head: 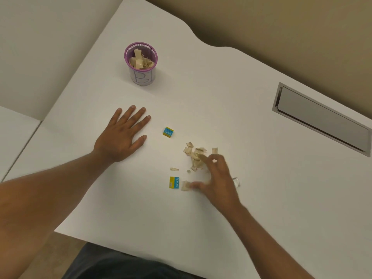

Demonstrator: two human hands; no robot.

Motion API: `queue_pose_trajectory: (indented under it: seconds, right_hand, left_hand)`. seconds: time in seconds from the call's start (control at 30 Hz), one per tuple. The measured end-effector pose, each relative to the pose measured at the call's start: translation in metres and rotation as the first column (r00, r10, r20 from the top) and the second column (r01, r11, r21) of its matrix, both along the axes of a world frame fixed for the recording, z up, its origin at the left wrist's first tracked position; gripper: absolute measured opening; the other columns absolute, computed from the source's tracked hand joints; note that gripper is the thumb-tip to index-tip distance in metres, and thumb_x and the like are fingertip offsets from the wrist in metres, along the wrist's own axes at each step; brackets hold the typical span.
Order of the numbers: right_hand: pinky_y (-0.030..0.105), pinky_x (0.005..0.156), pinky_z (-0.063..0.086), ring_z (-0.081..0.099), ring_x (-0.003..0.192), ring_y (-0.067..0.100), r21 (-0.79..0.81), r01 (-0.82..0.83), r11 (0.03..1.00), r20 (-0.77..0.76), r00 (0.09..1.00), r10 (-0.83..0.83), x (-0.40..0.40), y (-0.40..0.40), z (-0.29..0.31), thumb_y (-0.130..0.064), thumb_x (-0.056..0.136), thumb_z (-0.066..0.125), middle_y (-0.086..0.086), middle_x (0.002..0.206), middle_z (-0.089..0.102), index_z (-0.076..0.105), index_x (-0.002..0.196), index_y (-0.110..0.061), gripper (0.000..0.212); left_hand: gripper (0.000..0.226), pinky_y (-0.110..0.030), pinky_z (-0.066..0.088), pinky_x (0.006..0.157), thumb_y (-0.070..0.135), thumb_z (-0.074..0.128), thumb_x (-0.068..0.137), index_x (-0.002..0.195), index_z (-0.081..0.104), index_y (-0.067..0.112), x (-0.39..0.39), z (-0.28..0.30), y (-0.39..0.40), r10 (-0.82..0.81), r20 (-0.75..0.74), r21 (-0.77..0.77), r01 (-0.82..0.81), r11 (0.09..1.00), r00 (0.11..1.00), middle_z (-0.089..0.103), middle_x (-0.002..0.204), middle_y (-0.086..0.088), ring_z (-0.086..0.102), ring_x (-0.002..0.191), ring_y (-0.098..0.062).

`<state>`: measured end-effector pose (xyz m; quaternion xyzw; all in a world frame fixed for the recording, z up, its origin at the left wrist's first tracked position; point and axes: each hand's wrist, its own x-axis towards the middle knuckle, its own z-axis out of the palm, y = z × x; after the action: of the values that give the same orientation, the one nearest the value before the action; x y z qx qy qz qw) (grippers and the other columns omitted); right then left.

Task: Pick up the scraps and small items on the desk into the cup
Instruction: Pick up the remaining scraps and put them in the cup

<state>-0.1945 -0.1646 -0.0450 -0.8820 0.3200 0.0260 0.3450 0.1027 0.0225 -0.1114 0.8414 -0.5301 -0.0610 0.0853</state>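
Observation:
A purple mesh cup (141, 64) with a white paper label stands at the back of the white desk (241, 97), partly filled with beige paper scraps. A pile of beige scraps (194, 154) lies mid-desk. My right hand (218, 178) hovers over the pile's near side, blurred, fingers spread and curled, thumb touching a scrap (185, 186). Two small blue-and-yellow erasers lie nearby: one (168, 132) between my hands, the other (174, 182) just left of my thumb. My left hand (122, 135) rests flat on the desk, fingers apart, holding nothing.
A small clear object (237, 182) peeks out just right of my right hand. A grey recessed cable flap (322, 119) sits in the desk at the right. The desk's front edge runs just below my forearms. A tiny scrap (174, 169) lies apart from the pile.

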Motion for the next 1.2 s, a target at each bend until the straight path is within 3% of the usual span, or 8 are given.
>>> queue_pose_trajectory:
  seconds: [0.1, 0.23, 0.4, 0.6, 0.73, 1.0, 1.1, 1.2]
  right_hand:
    - [0.017, 0.084, 0.048, 0.049, 0.101, 0.004, 0.105, 0.040, 0.994, -0.087, 0.996, -0.031, -0.008, 0.033, -0.015, -0.038, 0.064, 0.092, -0.014, 0.126, 0.034, 0.039, 0.146, -0.041, 0.098]
    - [0.022, 0.083, 0.053, 0.054, 0.086, 0.006, 0.213, 0.266, 0.940, -0.003, 0.962, -0.272, 0.006, 0.043, -0.028, -0.014, 0.072, 0.089, -0.013, 0.117, 0.042, 0.053, 0.136, -0.035, 0.077]
    - [0.030, 0.081, 0.056, 0.056, 0.086, 0.008, 0.169, 0.252, 0.953, 0.139, 0.951, -0.276, 0.029, 0.025, -0.030, -0.006, 0.080, 0.081, -0.007, 0.113, 0.047, 0.062, 0.122, -0.021, 0.049]
    - [0.031, 0.104, 0.043, 0.042, 0.126, 0.016, -0.267, 0.105, 0.958, 0.151, 0.986, -0.066, 0.042, 0.015, -0.033, -0.053, 0.080, 0.074, -0.006, 0.136, 0.044, 0.052, 0.132, -0.033, 0.060]
    - [0.050, 0.123, 0.010, 0.005, 0.155, 0.029, -0.187, -0.048, 0.981, -0.110, 0.994, 0.028, 0.059, 0.027, -0.040, -0.078, 0.073, 0.060, -0.004, 0.166, 0.016, 0.024, 0.154, -0.044, 0.095]
    - [0.044, 0.116, 0.037, 0.031, 0.148, 0.026, -0.160, 0.009, 0.987, 0.093, 0.996, 0.006, 0.046, 0.015, -0.038, -0.015, 0.096, 0.065, 0.000, 0.149, 0.051, 0.074, 0.118, -0.021, 0.025]
    - [0.037, 0.120, 0.031, 0.022, 0.150, 0.020, -0.138, 0.126, 0.982, 0.192, 0.976, -0.099, 0.037, 0.001, -0.031, -0.027, 0.092, 0.071, -0.005, 0.153, 0.043, 0.065, 0.128, -0.028, 0.037]
    - [0.041, 0.126, 0.015, 0.006, 0.156, 0.025, -0.208, 0.188, 0.960, 0.037, 0.982, -0.184, 0.030, -0.012, -0.031, -0.056, 0.093, 0.061, 0.002, 0.165, 0.022, 0.033, 0.154, -0.027, 0.073]
  left_hand:
    - [0.068, -0.056, 0.012, 0.137, 0.055, 0.028, 0.109, 0.172, 0.025, 0.028, 0.000, 0.000, 0.000, 0.000, 0.002, 0.006, 0.000, 1.000, 1.000, 0.020, 0.181, 0.001, 0.017, 0.169, -0.029]
    - [0.068, -0.055, 0.012, 0.137, 0.054, 0.030, 0.109, 0.172, 0.025, 0.028, -0.001, 0.000, 0.000, 0.002, 0.010, 0.010, -0.003, 1.000, 1.000, 0.019, 0.181, 0.002, 0.017, 0.169, -0.029]
    - [0.068, -0.055, 0.011, 0.137, 0.055, 0.029, 0.109, 0.172, 0.024, 0.029, 0.000, 0.000, -0.001, -0.002, 0.009, 0.024, 0.001, 1.000, 1.000, 0.018, 0.182, 0.003, 0.015, 0.169, -0.028]
    - [0.068, -0.055, 0.011, 0.137, 0.054, 0.029, 0.109, 0.172, 0.025, 0.028, 0.000, 0.000, -0.002, 0.000, 0.003, 0.022, 0.000, 1.000, 1.000, 0.018, 0.181, 0.002, 0.015, 0.169, -0.028]
    - [0.068, -0.055, 0.011, 0.137, 0.055, 0.028, 0.109, 0.172, 0.024, 0.028, -0.001, 0.001, 0.000, 0.002, -0.001, 0.022, -0.002, 1.000, 1.000, 0.019, 0.181, 0.002, 0.016, 0.169, -0.028]
    - [0.068, -0.054, 0.011, 0.137, 0.055, 0.027, 0.109, 0.172, 0.022, 0.030, 0.001, -0.002, 0.001, 0.002, 0.001, 0.019, -0.002, 1.000, 1.000, 0.017, 0.182, 0.004, 0.014, 0.169, -0.027]
    - [0.068, -0.054, 0.011, 0.137, 0.055, 0.027, 0.109, 0.172, 0.021, 0.030, 0.001, -0.002, 0.001, 0.003, 0.001, 0.017, -0.003, 1.000, 1.000, 0.016, 0.182, 0.004, 0.014, 0.169, -0.027]
    - [0.068, -0.055, 0.012, 0.137, 0.055, 0.027, 0.109, 0.173, 0.020, 0.030, 0.001, -0.002, 0.001, 0.002, 0.002, 0.019, -0.002, 1.000, 1.000, 0.016, 0.182, 0.004, 0.014, 0.169, -0.027]
